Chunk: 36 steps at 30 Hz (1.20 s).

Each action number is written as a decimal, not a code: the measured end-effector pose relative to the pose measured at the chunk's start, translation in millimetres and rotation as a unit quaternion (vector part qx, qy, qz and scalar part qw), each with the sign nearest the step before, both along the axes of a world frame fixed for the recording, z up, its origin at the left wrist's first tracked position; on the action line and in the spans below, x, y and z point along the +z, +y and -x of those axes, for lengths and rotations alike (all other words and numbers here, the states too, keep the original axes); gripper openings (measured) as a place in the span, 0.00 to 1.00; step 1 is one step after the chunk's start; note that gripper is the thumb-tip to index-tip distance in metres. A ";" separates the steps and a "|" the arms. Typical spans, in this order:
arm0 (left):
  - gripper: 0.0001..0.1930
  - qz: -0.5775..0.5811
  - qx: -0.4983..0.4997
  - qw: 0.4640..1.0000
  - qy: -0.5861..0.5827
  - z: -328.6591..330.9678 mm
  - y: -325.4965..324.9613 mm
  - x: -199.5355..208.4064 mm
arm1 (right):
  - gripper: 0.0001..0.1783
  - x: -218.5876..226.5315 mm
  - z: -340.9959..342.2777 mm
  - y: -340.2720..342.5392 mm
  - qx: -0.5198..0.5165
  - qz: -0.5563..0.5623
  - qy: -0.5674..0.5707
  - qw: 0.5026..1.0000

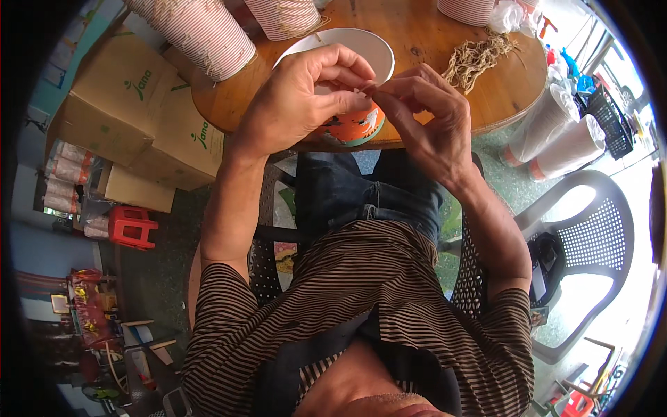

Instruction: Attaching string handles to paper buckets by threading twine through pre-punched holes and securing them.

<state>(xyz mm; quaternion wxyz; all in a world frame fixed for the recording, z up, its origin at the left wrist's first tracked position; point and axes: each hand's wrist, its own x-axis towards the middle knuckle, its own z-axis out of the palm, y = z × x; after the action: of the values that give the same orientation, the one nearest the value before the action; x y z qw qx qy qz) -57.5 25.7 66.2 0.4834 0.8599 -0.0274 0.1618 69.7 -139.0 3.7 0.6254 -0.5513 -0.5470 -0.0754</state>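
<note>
A white paper bowl [375, 52] with an orange printed side was gripped by the left hand [302, 101] at the round wooden table's [417, 31] near edge, while a thin pale strip [363, 90] was pinched between the right hand's [424, 118] fingertips at its rim.

White inside and orange with teal patches outside on the round paper bowl [361, 125]; warm brown, grained wood for the round table [424, 35]; pink-and-white fine stripes on the stacked paper cups [208, 31]; pale tan on the bundle of short strings [476, 59]; plain brown with green print on the cardboard boxes [132, 97]; bright red on the small plastic stool [132, 226]; light grey on the perforated plastic chair [590, 236]; brown-and-black thin stripes on the shirt [389, 278]; dark blue denim on the jeans [361, 191]
</note>
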 end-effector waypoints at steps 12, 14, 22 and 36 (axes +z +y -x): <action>0.07 0.029 0.020 0.999 -0.018 1.1 4.8 -3.1 | 0.27 13.9 -16.8 4.0 0.194 0.043 0.137 0.971; 0.07 0.057 0.002 0.998 -0.022 2.0 6.8 -2.5 | 0.25 12.3 -20.7 12.8 0.256 0.084 0.119 0.956; 0.05 0.077 -0.006 0.996 -0.032 10.8 12.9 -4.5 | 0.15 12.0 -26.7 29.6 0.261 0.132 0.051 0.955; 0.04 0.079 0.037 0.993 -0.075 7.1 17.5 -10.6 | 0.09 27.0 -17.1 17.2 0.236 0.104 0.170 0.951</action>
<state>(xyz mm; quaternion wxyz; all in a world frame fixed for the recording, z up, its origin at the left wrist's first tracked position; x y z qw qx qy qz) -64.6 43.3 55.6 0.5402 0.8047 -0.0186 0.2454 86.8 -121.7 30.6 0.6484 -0.4728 -0.5518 0.2271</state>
